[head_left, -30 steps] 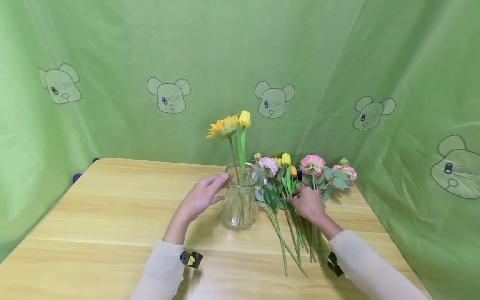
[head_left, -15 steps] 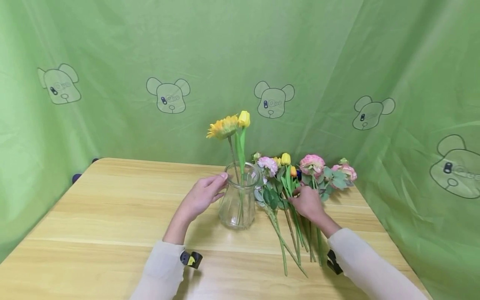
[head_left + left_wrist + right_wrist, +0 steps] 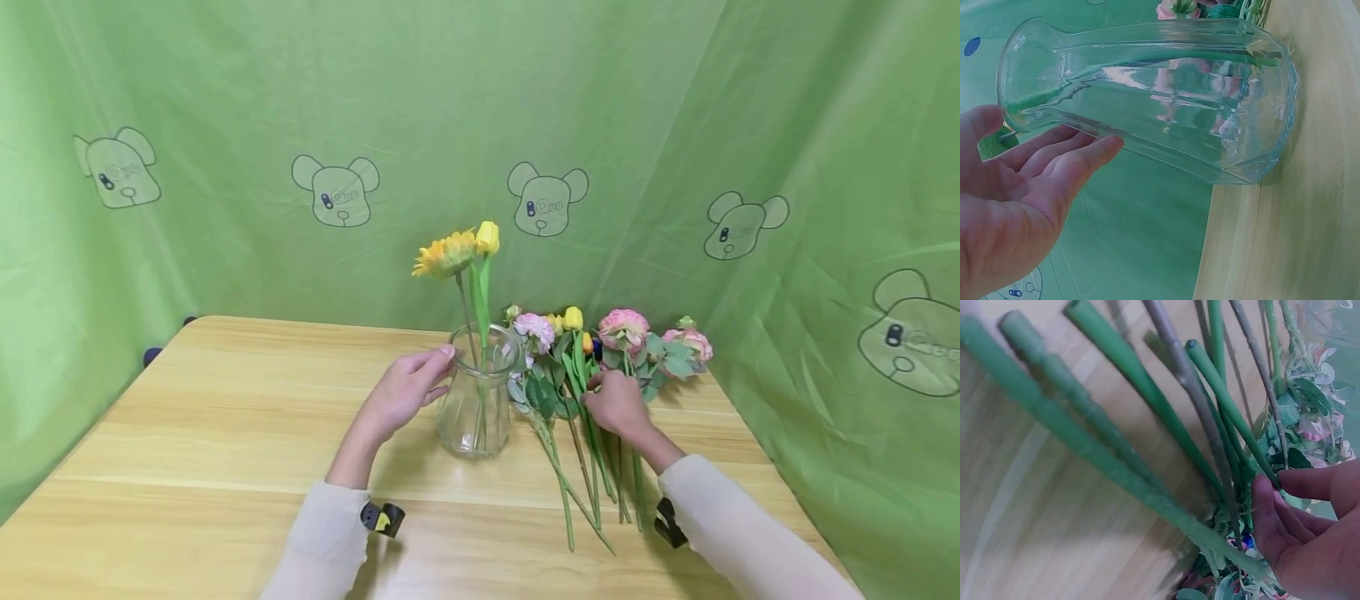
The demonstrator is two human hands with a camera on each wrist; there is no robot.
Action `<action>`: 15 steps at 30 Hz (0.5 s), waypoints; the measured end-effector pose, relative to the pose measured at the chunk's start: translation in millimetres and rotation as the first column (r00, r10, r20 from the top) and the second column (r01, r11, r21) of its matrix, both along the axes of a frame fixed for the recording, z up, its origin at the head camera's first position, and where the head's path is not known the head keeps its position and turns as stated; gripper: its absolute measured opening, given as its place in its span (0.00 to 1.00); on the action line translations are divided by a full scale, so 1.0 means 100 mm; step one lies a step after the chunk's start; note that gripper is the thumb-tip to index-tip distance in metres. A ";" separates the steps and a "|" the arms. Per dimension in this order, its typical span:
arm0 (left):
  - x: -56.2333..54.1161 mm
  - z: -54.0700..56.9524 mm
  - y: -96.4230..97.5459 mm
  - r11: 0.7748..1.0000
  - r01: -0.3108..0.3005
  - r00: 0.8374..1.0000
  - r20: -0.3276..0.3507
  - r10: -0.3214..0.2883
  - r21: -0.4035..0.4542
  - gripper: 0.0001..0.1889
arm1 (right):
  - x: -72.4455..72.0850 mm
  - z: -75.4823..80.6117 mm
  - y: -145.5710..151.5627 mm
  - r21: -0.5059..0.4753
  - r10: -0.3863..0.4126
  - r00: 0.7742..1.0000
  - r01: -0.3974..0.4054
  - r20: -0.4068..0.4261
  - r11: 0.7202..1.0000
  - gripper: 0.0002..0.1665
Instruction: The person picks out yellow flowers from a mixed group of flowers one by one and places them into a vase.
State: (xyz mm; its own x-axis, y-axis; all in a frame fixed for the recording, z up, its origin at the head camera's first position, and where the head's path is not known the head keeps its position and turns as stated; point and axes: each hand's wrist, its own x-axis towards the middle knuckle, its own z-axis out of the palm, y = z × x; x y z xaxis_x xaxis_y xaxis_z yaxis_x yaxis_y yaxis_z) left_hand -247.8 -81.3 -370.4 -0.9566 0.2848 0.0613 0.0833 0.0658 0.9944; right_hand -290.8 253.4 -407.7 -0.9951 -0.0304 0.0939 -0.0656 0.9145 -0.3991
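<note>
A clear glass vase (image 3: 474, 417) stands upright on the table, holding a yellow-orange sunflower (image 3: 446, 255) and a yellow tulip (image 3: 487, 238). My left hand (image 3: 403, 390) rests against the vase's left side, its thumb at the rim and fairly straight fingers along the neck in the left wrist view. To the right of the vase, my right hand (image 3: 618, 407) is over the loose flowers. In the right wrist view its thumb and forefinger pinch a green stem (image 3: 1229, 412), seemingly that of the lying yellow tulip (image 3: 573, 318). Leaves and other stems partly hide the grip.
Around the right hand lie a pale pink flower (image 3: 534, 330), an orange tulip (image 3: 587, 342) and pink blooms (image 3: 624, 328) with leaves. Their crossing stems (image 3: 568, 492) point toward the front of the wooden table (image 3: 247, 417). A green curtain (image 3: 435, 100) hangs behind.
My right hand has shifted slightly right, and the lying yellow tulip and its stem have moved a little with it. The left hand and vase stay in place.
</note>
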 end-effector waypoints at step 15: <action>0.00 -0.01 0.00 1.000 0.006 1.000 -0.002 -0.006 0.002 0.33 | 0.08 0.16 0.00 -0.081 0.012 1.000 -0.010 0.020 0.997 0.09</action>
State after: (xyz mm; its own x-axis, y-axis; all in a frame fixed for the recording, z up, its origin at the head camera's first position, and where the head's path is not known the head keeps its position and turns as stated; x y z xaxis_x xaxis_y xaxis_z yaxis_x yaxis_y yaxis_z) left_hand -247.5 -81.3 -371.0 -0.9549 0.2901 0.0638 0.0856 0.0632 0.9943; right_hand -282.7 253.8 -392.0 -0.9965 -0.0346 0.0757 -0.0665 0.8783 -0.4735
